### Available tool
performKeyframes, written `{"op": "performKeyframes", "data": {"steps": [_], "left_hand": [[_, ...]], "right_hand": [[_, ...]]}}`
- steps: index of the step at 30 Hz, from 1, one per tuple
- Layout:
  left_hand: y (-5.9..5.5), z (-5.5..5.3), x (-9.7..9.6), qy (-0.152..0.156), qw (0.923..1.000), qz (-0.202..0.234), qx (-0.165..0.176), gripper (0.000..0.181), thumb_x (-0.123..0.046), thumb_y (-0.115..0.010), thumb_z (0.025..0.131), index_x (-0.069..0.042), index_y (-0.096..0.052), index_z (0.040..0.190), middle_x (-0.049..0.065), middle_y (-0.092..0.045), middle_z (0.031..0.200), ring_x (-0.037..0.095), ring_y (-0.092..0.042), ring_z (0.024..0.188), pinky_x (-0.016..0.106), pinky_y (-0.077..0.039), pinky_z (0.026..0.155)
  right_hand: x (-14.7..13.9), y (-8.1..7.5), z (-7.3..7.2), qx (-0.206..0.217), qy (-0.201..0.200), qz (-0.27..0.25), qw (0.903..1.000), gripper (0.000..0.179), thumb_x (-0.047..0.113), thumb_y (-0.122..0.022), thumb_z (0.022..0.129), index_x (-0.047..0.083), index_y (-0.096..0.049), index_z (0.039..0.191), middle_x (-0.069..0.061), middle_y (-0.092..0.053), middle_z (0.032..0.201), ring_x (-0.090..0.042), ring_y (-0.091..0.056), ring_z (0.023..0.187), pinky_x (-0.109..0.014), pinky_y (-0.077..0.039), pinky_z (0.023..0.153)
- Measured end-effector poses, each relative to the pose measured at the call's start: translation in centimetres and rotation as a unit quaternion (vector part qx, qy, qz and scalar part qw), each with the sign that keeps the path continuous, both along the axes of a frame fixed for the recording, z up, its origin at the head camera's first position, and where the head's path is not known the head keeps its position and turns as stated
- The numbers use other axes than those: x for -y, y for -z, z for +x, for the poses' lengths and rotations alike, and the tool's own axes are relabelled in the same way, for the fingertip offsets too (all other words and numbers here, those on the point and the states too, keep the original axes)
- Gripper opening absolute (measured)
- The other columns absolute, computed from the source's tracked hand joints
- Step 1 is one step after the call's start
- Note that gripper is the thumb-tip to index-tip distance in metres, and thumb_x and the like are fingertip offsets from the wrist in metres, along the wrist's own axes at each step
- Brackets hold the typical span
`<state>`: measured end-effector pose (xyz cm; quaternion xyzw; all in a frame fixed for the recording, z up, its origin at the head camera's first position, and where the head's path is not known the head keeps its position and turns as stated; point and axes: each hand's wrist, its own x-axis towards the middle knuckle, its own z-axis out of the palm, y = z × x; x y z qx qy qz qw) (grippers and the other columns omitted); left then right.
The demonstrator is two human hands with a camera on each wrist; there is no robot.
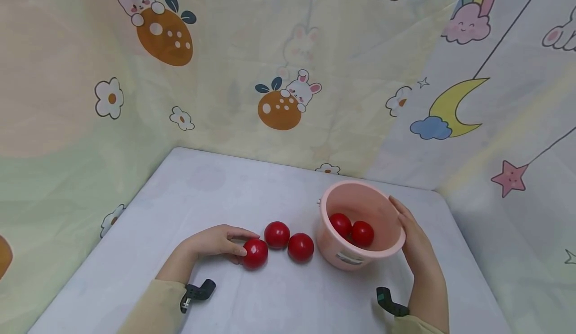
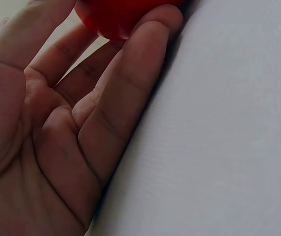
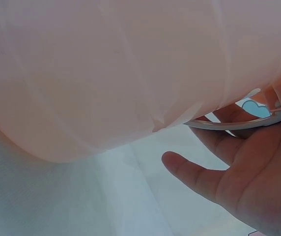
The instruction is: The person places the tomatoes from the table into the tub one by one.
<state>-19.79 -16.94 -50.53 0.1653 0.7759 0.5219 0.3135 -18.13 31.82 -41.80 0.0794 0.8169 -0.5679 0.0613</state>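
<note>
Head view: left hand [image 1: 217, 242] pinches red ball [image 1: 256, 254]; right hand [image 1: 415, 239], fingers extended, rests against pink bucket [image 1: 377, 213].

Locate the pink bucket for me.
In the head view, the pink bucket is on the table right of centre, between the right hand and a loose red ball.

Head view: bright, diffuse light; small glints on red balls [image 1: 277, 235]. Left wrist view: dim; left hand [image 2: 67, 123] shaded, table [image 2: 219, 128] paler at 3 o'clock. Right wrist view: hazy, low contrast; bucket [image 3: 121, 69] softly focused, shading at 8 o'clock.
</note>
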Motion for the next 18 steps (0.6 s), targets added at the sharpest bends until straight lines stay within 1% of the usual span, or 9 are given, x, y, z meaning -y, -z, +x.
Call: {"op": "performKeyframes", "data": {"steps": [5,7,9,13,18], "left_hand": [[-0.3,-0.1,0.2,0.007,0.9999,-0.001,0.008,0.045,-0.03,-0.077,0.084,-0.03,-0.066,0.128,0.005,-0.063,0.128,0.022,-0.064,0.105,0.037,-0.061,0.079],[-0.5,-0.2,0.3,0.009,0.9999,-0.005,0.005,0.045,-0.031,-0.077,0.084,-0.031,-0.066,0.128,0.005,-0.063,0.127,0.022,-0.065,0.103,0.036,-0.06,0.08],[-1.0,-0.5,0.3,0.011,0.9999,-0.011,-0.002,0.044,-0.032,-0.077,0.084,-0.033,-0.066,0.127,0.004,-0.063,0.127,0.022,-0.065,0.104,0.036,-0.06,0.08],[-2.8,-1.3,0.1,0.018,0.9995,-0.02,-0.019,0.045,-0.035,-0.077,0.084,-0.035,-0.066,0.127,0.002,-0.063,0.129,0.022,-0.062,0.11,0.036,-0.06,0.082],[-5.7,-3.0,-0.7,0.027,0.9988,-0.03,-0.027,0.044,-0.036,-0.077,0.083,-0.036,-0.066,0.126,0.003,-0.064,0.127,0.023,-0.067,0.105,0.037,-0.059,0.084]], "right_hand": [[0.1,-0.1,-0.1,0.0,0.001,0.005,1.0,0.052,0.067,-0.029,0.098,0.058,-0.02,0.149,0.01,-0.012,0.167,-0.035,-0.006,0.154,-0.068,-0.027,0.112],[0.1,-0.1,-0.2,0.001,0.003,0.011,0.9999,0.052,0.068,-0.03,0.098,0.058,-0.021,0.148,0.01,-0.013,0.167,-0.035,-0.006,0.154,-0.068,-0.028,0.111],[0.1,-0.1,-0.2,-0.002,0.004,0.017,0.9998,0.052,0.068,-0.03,0.098,0.059,-0.021,0.148,0.009,-0.014,0.167,-0.036,-0.007,0.154,-0.069,-0.029,0.11],[0.1,-0.1,-0.1,-0.005,0.002,0.019,0.9998,0.052,0.067,-0.029,0.098,0.058,-0.021,0.148,0.009,-0.014,0.167,-0.036,-0.008,0.154,-0.069,-0.029,0.11],[-0.1,0.0,0.0,-0.009,-0.002,0.011,0.9999,0.051,0.065,-0.029,0.099,0.057,-0.02,0.149,0.009,-0.014,0.167,-0.036,-0.008,0.154,-0.068,-0.029,0.111]]}}
